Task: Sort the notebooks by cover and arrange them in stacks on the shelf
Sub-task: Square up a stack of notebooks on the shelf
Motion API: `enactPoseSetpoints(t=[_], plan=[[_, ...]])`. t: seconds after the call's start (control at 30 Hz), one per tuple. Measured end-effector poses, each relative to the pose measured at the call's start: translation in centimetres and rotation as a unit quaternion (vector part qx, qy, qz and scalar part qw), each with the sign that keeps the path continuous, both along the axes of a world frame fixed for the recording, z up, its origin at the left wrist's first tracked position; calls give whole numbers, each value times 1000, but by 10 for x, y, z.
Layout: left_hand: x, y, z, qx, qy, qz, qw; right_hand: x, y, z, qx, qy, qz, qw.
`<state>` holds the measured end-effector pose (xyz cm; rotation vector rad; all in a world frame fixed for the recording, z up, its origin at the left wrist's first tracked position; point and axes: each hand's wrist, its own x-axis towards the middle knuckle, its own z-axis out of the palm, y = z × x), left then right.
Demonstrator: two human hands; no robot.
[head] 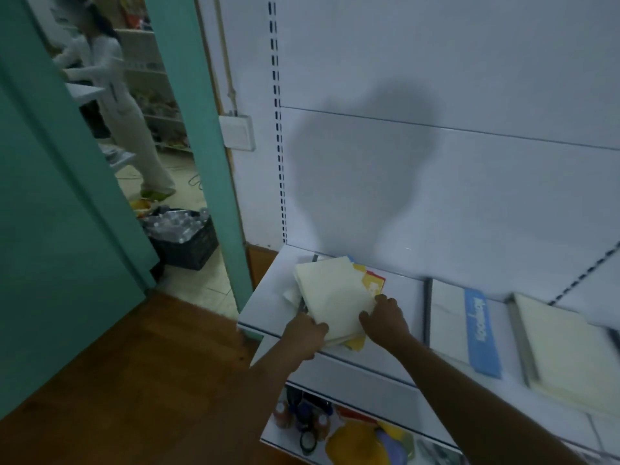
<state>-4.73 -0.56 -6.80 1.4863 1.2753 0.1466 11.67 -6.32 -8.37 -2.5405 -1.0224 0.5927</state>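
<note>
Black crate (188, 243) of bottles on the floor past the green door (50, 196). Your left hand (307, 333) grips the near left corner of the cream-topped notebook stack (335, 293) at the left end of the white shelf (268, 297). Your right hand (385, 318) curls over its near right corner. Rightward lie a white notebook with blue band (469, 330), then a cream notebook (567, 350).

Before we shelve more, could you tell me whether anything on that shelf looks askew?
Yes: the cream-covered stack at the shelf's left end sits skewed, with yellow and red covers fanning out beneath. Both hands, left hand and right hand, hold its near edge.
</note>
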Motion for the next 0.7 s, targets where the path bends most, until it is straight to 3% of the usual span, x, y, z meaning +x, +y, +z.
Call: enactPoseSetpoints(t=[0.13, 0.23, 0.5, 0.7], plan=[[8, 4, -3, 17, -3, 43, 999, 4, -1, -4, 28, 32, -27, 999], [12, 5, -2, -28, -9, 83, 996, 5, -5, -6, 40, 79, -33, 996], [24, -5, 14, -81, -84, 83, 990, 15, -15, 0, 70, 138, -40, 987], [40, -18, 24, -40, -128, -10, 991, 32, -35, 5, 84, 127, -85, 985]])
